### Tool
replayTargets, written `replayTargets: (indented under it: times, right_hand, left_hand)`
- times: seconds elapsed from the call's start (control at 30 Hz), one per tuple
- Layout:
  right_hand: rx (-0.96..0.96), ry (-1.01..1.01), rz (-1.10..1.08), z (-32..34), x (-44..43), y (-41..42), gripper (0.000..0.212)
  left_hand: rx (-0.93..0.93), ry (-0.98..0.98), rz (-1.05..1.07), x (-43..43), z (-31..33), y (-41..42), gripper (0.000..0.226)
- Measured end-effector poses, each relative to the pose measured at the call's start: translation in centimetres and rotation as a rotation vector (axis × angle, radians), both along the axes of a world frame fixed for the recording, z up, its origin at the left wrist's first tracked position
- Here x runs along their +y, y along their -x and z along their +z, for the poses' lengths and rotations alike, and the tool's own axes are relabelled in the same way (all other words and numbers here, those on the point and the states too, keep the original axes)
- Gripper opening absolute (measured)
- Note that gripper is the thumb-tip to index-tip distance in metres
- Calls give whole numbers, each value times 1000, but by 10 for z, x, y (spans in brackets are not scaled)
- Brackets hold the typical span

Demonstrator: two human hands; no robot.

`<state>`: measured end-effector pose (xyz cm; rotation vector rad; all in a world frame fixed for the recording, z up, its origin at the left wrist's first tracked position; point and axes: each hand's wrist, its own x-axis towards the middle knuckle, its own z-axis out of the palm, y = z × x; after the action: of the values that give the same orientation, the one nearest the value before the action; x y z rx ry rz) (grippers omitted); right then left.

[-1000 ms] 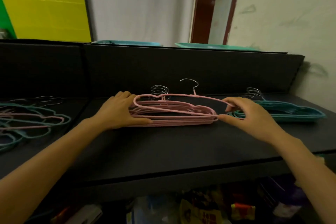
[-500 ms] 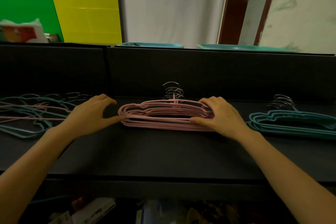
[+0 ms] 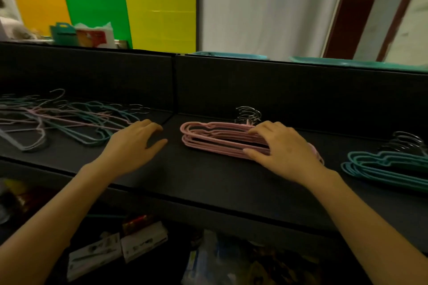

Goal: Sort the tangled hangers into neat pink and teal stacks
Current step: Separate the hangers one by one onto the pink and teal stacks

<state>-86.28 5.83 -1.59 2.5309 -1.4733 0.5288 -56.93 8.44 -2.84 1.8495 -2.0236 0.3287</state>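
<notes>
With the right hand [image 3: 284,152] grip clamped on the pink stack [image 3: 208,137] on the tabletop [image 3: 208,183] and the left hand [image 3: 135,146] grip apart, empty, beside the tangled pile [image 3: 69,120], its interlocked hooks [image 3: 139,107] could snag and drag wrong colours along.

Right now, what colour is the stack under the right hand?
Pink; the stack under the right hand shows best in head view.

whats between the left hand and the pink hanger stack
Nothing: only bare black shelf separates the left hand from the pink stack, seen in the head view.
</notes>
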Motion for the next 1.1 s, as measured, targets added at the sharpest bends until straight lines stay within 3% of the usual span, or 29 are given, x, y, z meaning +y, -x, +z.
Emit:
replayTargets:
  times: [0.43, 1.1]
  right_hand:
    - [38, -59, 318, 4, 33, -154, 44]
    - [-42, -144, 432, 9, 45, -473, 38]
  left_hand:
    - [38, 15, 210, 94, -10, -125, 45]
    - [23, -38, 327, 166, -6, -400, 42]
